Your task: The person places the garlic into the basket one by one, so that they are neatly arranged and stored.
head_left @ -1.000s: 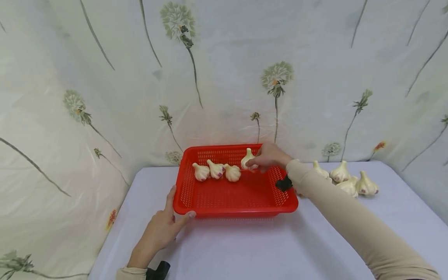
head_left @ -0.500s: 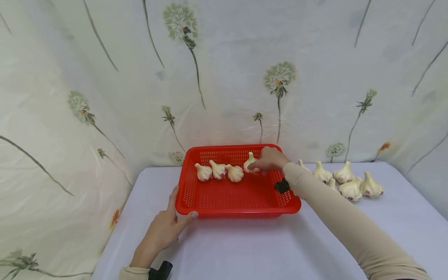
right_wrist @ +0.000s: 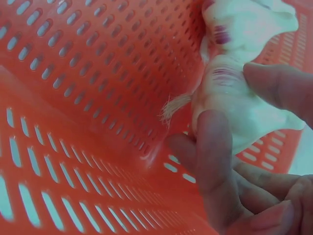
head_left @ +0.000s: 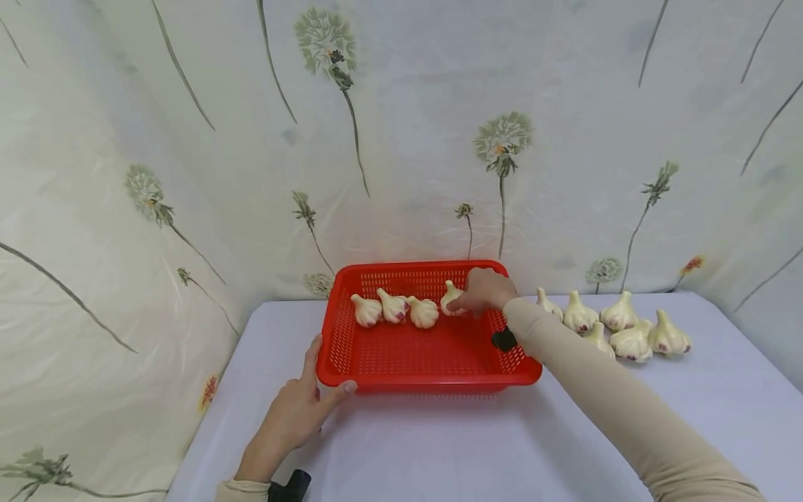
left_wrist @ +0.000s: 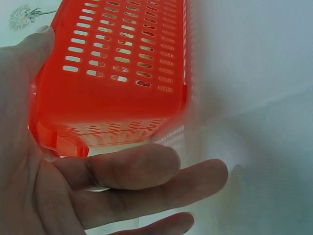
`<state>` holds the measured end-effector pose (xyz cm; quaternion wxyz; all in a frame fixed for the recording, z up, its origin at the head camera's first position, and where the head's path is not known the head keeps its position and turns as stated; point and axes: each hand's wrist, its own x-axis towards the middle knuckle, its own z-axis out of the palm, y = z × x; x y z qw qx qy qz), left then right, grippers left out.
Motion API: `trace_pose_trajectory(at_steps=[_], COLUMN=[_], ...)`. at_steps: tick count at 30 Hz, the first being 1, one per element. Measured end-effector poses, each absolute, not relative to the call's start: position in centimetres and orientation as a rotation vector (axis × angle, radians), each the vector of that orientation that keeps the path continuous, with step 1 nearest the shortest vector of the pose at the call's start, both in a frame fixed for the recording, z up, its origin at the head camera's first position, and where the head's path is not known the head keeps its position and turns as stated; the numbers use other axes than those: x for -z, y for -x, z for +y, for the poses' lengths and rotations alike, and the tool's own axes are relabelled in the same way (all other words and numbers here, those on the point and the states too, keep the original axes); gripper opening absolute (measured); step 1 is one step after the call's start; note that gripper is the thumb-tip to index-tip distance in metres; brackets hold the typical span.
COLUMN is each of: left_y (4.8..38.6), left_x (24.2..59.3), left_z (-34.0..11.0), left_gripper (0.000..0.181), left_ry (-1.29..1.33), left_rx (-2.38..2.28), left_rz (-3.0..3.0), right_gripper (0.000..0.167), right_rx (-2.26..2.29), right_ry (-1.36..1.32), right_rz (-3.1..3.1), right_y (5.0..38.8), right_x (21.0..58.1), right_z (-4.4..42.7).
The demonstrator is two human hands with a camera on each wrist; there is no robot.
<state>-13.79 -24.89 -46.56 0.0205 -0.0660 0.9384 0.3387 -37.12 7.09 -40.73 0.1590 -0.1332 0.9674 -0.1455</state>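
A red perforated plastic basket sits on the table. My left hand is at its front left corner, thumb and index finger touching the rim. In the left wrist view, the other fingers extend loosely beside the basket wall. Over the back right part of the basket, my right hand pinches a garlic bulb between thumb and fingers, its roots visible in the right wrist view. Three other bulbs stand in a row along the back: a left bulb, a middle bulb and a right bulb.
Several more garlic bulbs are grouped on the white-covered table, right of the basket and partly behind the right sleeve. A flower-printed sheet hangs behind the table.
My right hand has lowered the pinched garlic bulb farther into the basket. The left hand keeps its place at the corner. The head view has shifted slightly.
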Motion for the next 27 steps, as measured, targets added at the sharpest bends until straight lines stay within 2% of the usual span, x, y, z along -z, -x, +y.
trace_pose_trajectory(at_steps=[27], left_y=[13.8], left_x=[46.7], left_z=[-25.0], left_gripper=[0.112], left_ry=[0.190], left_rx=[-1.029], left_rz=[2.934], right_gripper=[0.046], right_rx=[0.273], right_ry=[0.422], right_rz=[2.893], right_y=[37.3], right_x=[42.3], right_z=[6.4])
